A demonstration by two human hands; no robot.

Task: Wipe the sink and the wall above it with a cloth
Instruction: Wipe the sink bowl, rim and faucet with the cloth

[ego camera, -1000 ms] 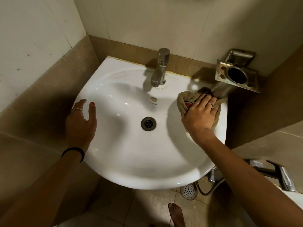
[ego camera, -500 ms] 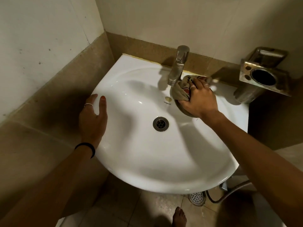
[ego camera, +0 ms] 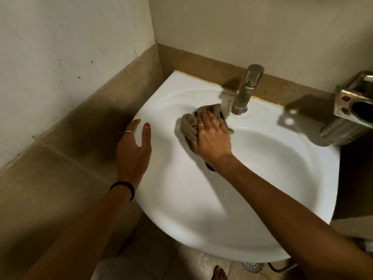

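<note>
Grasping the bunched cloth (ego camera: 188, 126), right hand (ego camera: 212, 138) presses it on the sink (ego camera: 201, 209) at the tap's (ego camera: 245, 91) 8 o'clock; left hand (ego camera: 134, 152), fingers relaxed, rests on the rim at 9 o'clock.

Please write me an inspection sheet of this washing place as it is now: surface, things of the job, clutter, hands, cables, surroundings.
Surface: white sink, glossy; drain hidden by the right arm.
Job's things: brown cloth, bunched, on the basin slope left of the tap; wall above, untouched now.
Clutter: metal holder at the sink's right rear.
Hands: right hand presses and grips the cloth; left hand rests open on the left rim.
Cables: hose below the sink, partly seen.
Surroundings: tan tile band, floor drain, a bare foot.
</note>
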